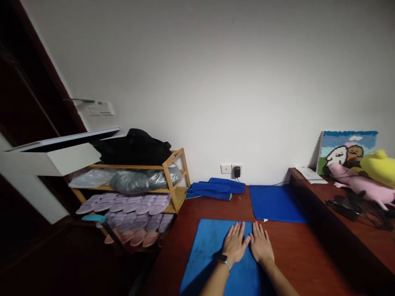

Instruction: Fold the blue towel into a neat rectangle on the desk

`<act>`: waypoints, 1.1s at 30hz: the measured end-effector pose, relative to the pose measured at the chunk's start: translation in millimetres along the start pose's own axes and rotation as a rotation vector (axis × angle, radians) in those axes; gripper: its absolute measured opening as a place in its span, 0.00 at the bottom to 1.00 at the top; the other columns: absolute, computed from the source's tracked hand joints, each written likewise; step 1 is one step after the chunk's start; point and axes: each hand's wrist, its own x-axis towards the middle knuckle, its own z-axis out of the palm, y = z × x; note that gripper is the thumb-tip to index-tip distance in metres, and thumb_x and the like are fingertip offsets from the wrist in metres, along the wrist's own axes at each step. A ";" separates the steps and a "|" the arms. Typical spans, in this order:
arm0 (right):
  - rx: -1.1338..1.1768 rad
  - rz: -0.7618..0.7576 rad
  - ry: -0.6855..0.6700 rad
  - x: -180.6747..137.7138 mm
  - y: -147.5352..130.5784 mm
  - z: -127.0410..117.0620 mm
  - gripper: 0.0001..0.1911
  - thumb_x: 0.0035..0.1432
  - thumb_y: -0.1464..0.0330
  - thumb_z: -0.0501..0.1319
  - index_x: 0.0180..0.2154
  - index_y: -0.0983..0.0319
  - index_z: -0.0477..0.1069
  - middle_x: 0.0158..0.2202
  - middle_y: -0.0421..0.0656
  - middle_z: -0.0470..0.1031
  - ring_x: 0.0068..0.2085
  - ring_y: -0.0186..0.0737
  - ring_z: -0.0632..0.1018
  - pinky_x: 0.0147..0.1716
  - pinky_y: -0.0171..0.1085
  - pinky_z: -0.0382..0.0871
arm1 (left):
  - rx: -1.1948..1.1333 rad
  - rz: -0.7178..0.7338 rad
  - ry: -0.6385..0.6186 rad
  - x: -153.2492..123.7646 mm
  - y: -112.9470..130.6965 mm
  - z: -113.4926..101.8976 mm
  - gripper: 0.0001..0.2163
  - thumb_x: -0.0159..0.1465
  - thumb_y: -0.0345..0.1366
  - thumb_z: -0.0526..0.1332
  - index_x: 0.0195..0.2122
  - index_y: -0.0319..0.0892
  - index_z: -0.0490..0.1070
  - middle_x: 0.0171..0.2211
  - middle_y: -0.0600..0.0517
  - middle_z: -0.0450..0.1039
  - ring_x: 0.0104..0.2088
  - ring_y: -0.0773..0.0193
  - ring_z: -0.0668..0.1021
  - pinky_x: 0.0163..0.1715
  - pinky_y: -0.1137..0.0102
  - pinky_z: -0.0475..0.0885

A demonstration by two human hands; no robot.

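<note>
A light blue cloth [205, 246] with dark smudges lies spread on the reddish-brown wooden table [296, 250]. Flat on its right part rests my left hand [235, 242], fingers stretched forward and a watch on the wrist. Beside it, my right hand [261, 244] lies palm down over the cloth's right edge, fingers also extended. The two thumbs nearly meet. Neither hand grips anything. Beyond the right hand, a darker blue cloth [274, 203] is laid flat with a small white tag at its near edge. Several folded or rolled blue cloths [212, 189] sit against the wall.
Left of the table stands a wooden rack [173, 185] with several slippers [134, 204], plastic-wrapped items and a black bag [132, 148]. A black plug [237, 171] trails a cable rightward. The raised surface at right holds a pink plush toy [361, 187], a yellow plush and a dog picture [345, 154].
</note>
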 end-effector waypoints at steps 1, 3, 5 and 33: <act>0.012 0.017 0.004 0.6 -0.3 0.3 0.36 0.70 0.58 0.34 0.73 0.67 0.42 0.75 0.43 0.41 0.75 0.44 0.44 0.72 0.48 0.37 | 0.015 -0.034 -0.006 -4.6 -15.7 -6.9 0.33 0.75 0.54 0.34 0.75 0.41 0.40 0.74 0.48 0.48 0.73 0.58 0.52 0.72 0.58 0.49; 0.033 0.036 0.002 1.6 -0.5 1.1 0.37 0.70 0.57 0.33 0.73 0.68 0.40 0.75 0.42 0.40 0.75 0.43 0.44 0.72 0.47 0.37 | 0.053 -0.123 -0.019 -15.1 -52.0 -23.4 0.35 0.74 0.56 0.34 0.75 0.38 0.42 0.74 0.46 0.48 0.73 0.57 0.52 0.72 0.57 0.49; 0.044 0.042 -0.003 2.2 0.0 2.3 0.37 0.70 0.56 0.32 0.73 0.67 0.39 0.75 0.41 0.39 0.75 0.43 0.43 0.72 0.47 0.36 | 0.090 -0.218 -0.019 -26.1 -89.6 -39.7 0.36 0.73 0.57 0.34 0.74 0.37 0.45 0.74 0.45 0.49 0.73 0.56 0.53 0.72 0.56 0.50; -0.045 -0.062 -0.012 -0.7 5.7 5.0 0.34 0.68 0.59 0.39 0.72 0.62 0.47 0.75 0.41 0.39 0.75 0.45 0.42 0.71 0.48 0.36 | -0.024 0.101 0.054 -14.3 27.8 14.1 0.30 0.75 0.51 0.36 0.75 0.43 0.41 0.74 0.48 0.50 0.73 0.58 0.53 0.72 0.58 0.50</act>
